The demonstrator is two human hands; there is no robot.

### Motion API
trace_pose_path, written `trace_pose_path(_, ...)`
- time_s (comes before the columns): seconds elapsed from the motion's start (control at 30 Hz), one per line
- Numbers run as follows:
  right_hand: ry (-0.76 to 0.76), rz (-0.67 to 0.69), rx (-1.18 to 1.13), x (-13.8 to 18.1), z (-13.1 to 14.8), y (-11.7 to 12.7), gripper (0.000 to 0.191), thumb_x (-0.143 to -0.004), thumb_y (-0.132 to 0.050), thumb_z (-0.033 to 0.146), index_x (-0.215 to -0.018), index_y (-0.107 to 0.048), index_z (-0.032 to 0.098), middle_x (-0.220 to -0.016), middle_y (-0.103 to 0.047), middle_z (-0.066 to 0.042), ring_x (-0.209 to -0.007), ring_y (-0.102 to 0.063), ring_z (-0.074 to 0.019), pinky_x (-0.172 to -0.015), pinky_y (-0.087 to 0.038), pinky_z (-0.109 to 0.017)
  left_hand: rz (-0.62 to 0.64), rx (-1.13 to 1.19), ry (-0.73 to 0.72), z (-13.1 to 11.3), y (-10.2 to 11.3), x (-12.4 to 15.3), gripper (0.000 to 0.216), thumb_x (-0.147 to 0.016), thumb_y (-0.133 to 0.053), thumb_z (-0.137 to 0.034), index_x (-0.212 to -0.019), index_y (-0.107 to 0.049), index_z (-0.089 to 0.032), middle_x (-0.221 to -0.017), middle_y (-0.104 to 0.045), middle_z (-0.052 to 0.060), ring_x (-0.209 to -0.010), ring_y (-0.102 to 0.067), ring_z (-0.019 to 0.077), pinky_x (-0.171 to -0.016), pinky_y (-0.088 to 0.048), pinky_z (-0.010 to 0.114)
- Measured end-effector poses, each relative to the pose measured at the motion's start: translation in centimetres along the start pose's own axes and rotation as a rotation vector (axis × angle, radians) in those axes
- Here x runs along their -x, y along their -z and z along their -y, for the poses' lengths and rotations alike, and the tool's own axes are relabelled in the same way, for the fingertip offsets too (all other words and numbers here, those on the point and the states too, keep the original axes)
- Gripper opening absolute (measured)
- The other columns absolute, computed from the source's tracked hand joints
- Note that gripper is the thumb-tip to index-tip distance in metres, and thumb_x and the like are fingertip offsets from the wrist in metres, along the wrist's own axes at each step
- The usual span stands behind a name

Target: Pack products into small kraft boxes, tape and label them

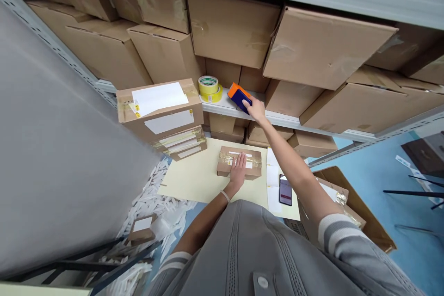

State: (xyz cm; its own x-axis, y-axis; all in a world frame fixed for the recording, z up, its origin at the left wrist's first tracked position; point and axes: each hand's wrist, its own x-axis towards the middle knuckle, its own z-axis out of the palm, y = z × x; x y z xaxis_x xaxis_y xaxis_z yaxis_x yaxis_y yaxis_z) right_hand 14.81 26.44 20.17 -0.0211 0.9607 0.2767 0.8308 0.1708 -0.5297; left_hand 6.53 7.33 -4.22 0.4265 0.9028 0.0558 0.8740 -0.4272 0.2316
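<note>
Right hand: the fingers of the right hand [257,109] are closed around the near end of an orange-and-blue tool [238,97]; I can't tell whether it is clear of the shelf edge [225,108].
Left hand: the left hand [237,173] lies flat, fingers extended and slightly parted, pressing on the taped carton [225,161] without gripping it.
Carton: towards the back edge of the table [194,180], right of its middle.
Tape rolls: two yellow rolls [210,90], on the shelf left of the tool.
Risk: a loose grip could drop the tool; uneven palm pressure could skid the carton into the phone [285,190] near the right edge.
</note>
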Motion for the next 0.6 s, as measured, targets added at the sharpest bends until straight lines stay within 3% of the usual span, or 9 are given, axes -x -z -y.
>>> trace_pose_path(0.13, 0.083, 0.271, -0.48, 3.4, -2.8, 3.5, 0.052, -0.088, -0.051, 0.061, -0.097, -0.067, 0.012, -0.085, -0.069, -0.004, -0.082, -0.061, -0.0193, -0.079, -0.047, -0.03, -0.014, 0.037, -0.002, -0.2, 0.7, 0.4, 0.091, -0.073, -0.048, -0.006, -0.155, -0.008, -0.006, -0.162, -0.009, 0.014, -0.151, -0.002, 0.0226, -0.123, -0.004, 0.048)
trace_pose_path(0.23, -0.045, 0.427, -0.662, 7.5, -5.8, 3.7, 0.056, -0.081, -0.058, 0.067, -0.089, -0.069, 0.013, -0.08, -0.069, -0.003, -0.081, -0.062, -0.0185, -0.081, -0.048, -0.031, -0.017, 0.078, -0.016, -0.3, 1.2, 0.6, 0.091, -0.074, -0.046, -0.007, -0.155, -0.005, -0.004, -0.162, -0.008, 0.015, -0.151, 0.0, 0.0225, -0.123, 0.001, 0.048)
trace_pose_path(0.37, -0.45, 0.297, -0.566, 12.3, -9.4, 1.1, 0.063, -0.081, -0.05, 0.074, -0.069, -0.066, 0.015, -0.064, -0.065, -0.006, -0.071, -0.062, -0.0203, -0.073, -0.05, -0.033, 0.005, 0.115, -0.005, -0.4, 1.4, 0.5, 0.093, -0.073, -0.047, -0.009, -0.155, -0.004, -0.005, -0.163, -0.01, 0.014, -0.151, 0.001, 0.023, -0.123, 0.002, 0.049)
trace_pose_path(0.47, -0.563, 0.217, -0.476, 14.2, -11.4, -0.9, 0.058, -0.079, -0.053, 0.074, -0.056, -0.056, 0.02, -0.051, -0.054, -0.003, -0.058, -0.056, -0.0192, -0.064, -0.048, -0.033, 0.023, 0.108, -0.01, -0.5, 1.5, 0.5, 0.094, -0.071, -0.052, -0.011, -0.155, -0.009, -0.003, -0.162, -0.013, 0.017, -0.151, -0.002, 0.0252, -0.123, 0.003, 0.048)
trace_pose_path(0.6, -0.595, 0.224, -0.393, 15.3, -12.9, -2.5, 0.054, -0.078, -0.053, 0.07, -0.052, -0.045, 0.024, -0.046, -0.044, 0.001, -0.05, -0.044, -0.015, -0.056, -0.042, -0.03, 0.041, 0.106, -0.012, -0.4, 1.5, 0.6, 0.088, -0.073, -0.055, -0.014, -0.152, -0.02, -0.002, -0.159, -0.024, 0.021, -0.151, -0.009, 0.0282, -0.122, 0.004, 0.048)
